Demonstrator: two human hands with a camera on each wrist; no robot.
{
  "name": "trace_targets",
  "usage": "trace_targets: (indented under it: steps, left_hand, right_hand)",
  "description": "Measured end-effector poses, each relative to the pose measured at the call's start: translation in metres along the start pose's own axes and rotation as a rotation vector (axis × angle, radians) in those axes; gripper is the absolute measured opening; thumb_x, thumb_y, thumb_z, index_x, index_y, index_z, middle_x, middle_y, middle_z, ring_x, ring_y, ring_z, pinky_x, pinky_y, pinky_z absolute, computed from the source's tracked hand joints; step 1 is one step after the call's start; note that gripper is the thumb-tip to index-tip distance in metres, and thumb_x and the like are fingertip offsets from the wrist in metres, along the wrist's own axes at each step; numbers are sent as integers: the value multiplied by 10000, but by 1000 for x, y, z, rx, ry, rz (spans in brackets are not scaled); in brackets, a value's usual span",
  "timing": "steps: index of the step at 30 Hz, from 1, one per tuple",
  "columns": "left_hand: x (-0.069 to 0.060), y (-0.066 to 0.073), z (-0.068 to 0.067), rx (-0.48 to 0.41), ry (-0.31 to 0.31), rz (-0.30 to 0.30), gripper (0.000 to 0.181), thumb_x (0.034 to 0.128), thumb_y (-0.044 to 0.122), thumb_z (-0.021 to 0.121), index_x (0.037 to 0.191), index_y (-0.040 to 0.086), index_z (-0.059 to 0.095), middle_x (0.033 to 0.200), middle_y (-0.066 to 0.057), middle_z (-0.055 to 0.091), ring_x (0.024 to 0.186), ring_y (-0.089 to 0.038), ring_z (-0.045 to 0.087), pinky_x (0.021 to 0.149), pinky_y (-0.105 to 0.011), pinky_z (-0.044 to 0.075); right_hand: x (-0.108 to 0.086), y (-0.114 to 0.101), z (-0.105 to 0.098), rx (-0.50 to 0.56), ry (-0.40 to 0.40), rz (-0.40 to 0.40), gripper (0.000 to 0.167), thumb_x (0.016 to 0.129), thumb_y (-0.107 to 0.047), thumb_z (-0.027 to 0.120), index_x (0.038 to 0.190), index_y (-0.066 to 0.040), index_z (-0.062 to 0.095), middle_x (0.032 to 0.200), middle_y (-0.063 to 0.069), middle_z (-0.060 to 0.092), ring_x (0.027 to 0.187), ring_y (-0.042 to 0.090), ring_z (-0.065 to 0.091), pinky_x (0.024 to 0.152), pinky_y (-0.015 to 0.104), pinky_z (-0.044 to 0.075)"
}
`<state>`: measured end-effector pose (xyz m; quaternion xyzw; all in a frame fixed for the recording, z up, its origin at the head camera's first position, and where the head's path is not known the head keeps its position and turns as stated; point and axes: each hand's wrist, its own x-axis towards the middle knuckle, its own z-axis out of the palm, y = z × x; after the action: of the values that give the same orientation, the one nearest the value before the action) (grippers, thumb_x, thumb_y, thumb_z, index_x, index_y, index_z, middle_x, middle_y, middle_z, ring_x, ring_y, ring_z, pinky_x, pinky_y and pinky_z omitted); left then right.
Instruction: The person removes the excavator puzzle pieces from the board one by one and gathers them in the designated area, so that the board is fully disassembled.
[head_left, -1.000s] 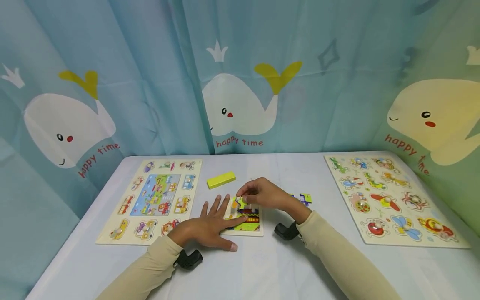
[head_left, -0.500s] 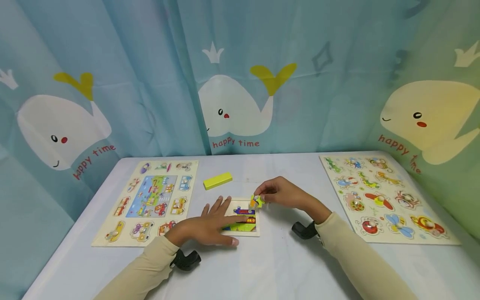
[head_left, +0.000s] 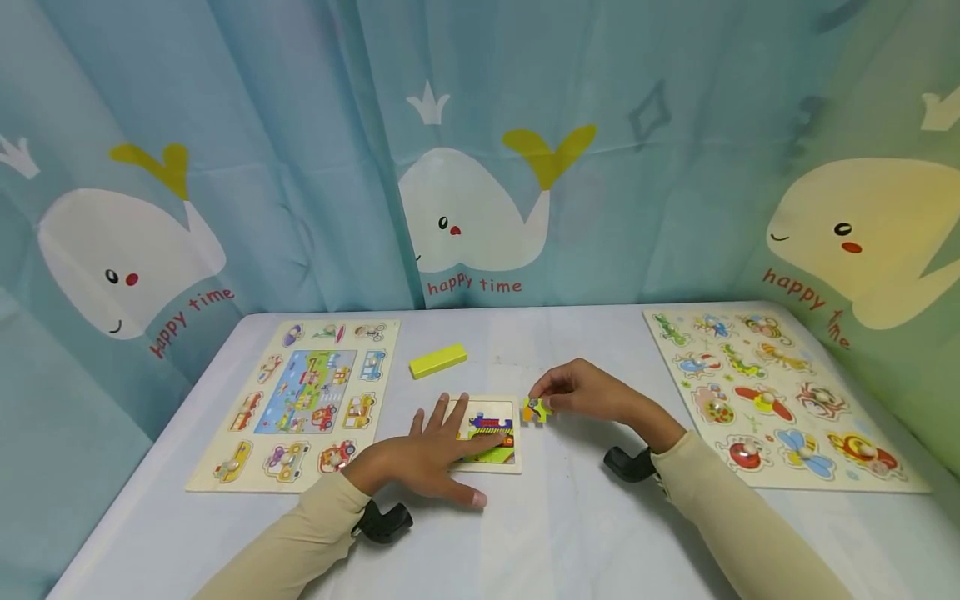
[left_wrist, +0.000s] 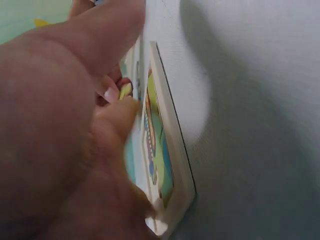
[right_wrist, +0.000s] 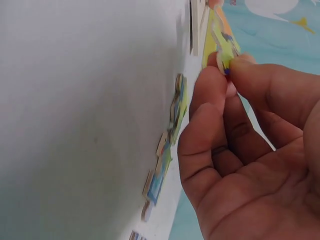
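Note:
A small wooden puzzle frame (head_left: 487, 402) lies at the middle of the table, its lower part filled with joined pieces. My left hand (head_left: 429, 458) rests on its left side with fingers spread. Just right of the frame, my right hand (head_left: 592, 393) pinches a yellow-green and orange puzzle piece (head_left: 535, 409) between thumb and fingers. The right wrist view shows that piece (right_wrist: 226, 45) held up off the table, with loose pieces (right_wrist: 159, 172) lying on the cloth beside the hand (right_wrist: 250, 130). In the left wrist view the frame (left_wrist: 172, 165) stands beside the blurred left hand (left_wrist: 65, 115).
A yellow block (head_left: 438, 361) lies behind the frame. On the left is a vehicle puzzle board (head_left: 225, 442), on the right an insect puzzle board (head_left: 678, 367). A blue curtain (head_left: 330, 208) hangs at the back edge of the white table (head_left: 525, 542).
My right hand has lifted the piece off the upper part of the frame and carried it right, past the frame's edge. My left hand has stayed on the frame.

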<state>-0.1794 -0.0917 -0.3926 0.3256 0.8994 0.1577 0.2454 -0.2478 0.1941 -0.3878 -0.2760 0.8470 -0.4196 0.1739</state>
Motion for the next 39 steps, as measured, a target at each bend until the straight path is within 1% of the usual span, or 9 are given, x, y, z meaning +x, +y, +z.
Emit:
trace_targets:
  steps: [4, 8, 13, 15, 18, 25, 29, 34, 39]
  left_hand:
    - [3, 2, 0, 50, -12, -49, 834, 800, 664, 652, 1513, 468, 265, 1598, -157, -150, 1418, -388, -216, 1069, -664, -39]
    - [7, 1, -2, 58, -21, -70, 836, 798, 672, 647, 1512, 478, 258, 1597, -150, -157, 1415, -376, -230, 1067, -661, -57]
    - [13, -3, -5, 63, -25, -66, 818, 824, 663, 624, 1521, 463, 245, 1597, -140, -171, 1414, -366, -240, 1069, -660, -56]
    - [15, -4, -7, 64, -24, -65, 810, 831, 658, 618, 1522, 460, 246, 1596, -137, -175, 1413, -365, -242, 1067, -663, -55]
    - [15, -4, -8, 57, -24, -62, 801, 839, 647, 618, 1523, 453, 248, 1595, -136, -180, 1412, -365, -246, 1064, -664, -62]
    - [15, -4, -7, 55, -11, -53, 787, 854, 628, 613, 1527, 437, 254, 1595, -138, -182, 1411, -369, -246, 1063, -663, -73]
    - [17, -6, -4, 54, -10, -45, 790, 853, 634, 610, 1527, 442, 245, 1594, -135, -189, 1408, -369, -252, 1059, -668, -77]
    - [19, -8, -2, 57, -6, -31, 789, 853, 641, 606, 1526, 448, 243, 1594, -132, -189, 1408, -368, -254, 1057, -671, -75]
    - [18, -7, -1, 54, 1, -29, 784, 857, 641, 598, 1527, 446, 241, 1597, -138, -176, 1412, -371, -246, 1059, -668, -74]
  right_hand:
    - [-2, 2, -3, -20, -11, -13, 160, 900, 45, 615, 995, -7, 734, 991, 58, 710, 845, 191, 571, 736, 300, 485]
    - [-4, 0, -3, -16, -13, -19, 153, 897, 45, 621, 986, -7, 735, 993, 66, 710, 863, 198, 581, 757, 312, 490]
    - [-5, -1, -1, -20, -30, -8, 139, 896, 43, 632, 986, -3, 727, 979, 54, 704, 869, 186, 581, 770, 287, 492]
    - [-5, -1, 0, -30, -35, -21, 134, 894, 52, 630, 979, 7, 723, 965, 53, 703, 851, 179, 577, 753, 276, 493]
    - [-5, 0, 0, -36, -39, -32, 133, 885, 69, 625, 962, 20, 722, 935, 55, 701, 813, 169, 559, 712, 265, 484]
    - [-5, 2, 0, -12, -50, -34, 117, 883, 69, 633, 961, 41, 716, 937, 75, 700, 819, 173, 570, 716, 263, 493]
    - [-4, 4, 1, -28, -39, -37, 116, 890, 64, 628, 955, 31, 719, 939, 71, 703, 817, 171, 570, 705, 266, 494]
    - [-6, 7, 3, -78, -15, -44, 118, 890, 55, 634, 945, 3, 724, 944, 49, 703, 814, 153, 571, 700, 261, 491]
    - [-6, 5, 2, -110, 1, -59, 112, 883, 58, 642, 943, 6, 723, 953, 57, 701, 817, 146, 592, 698, 269, 503]
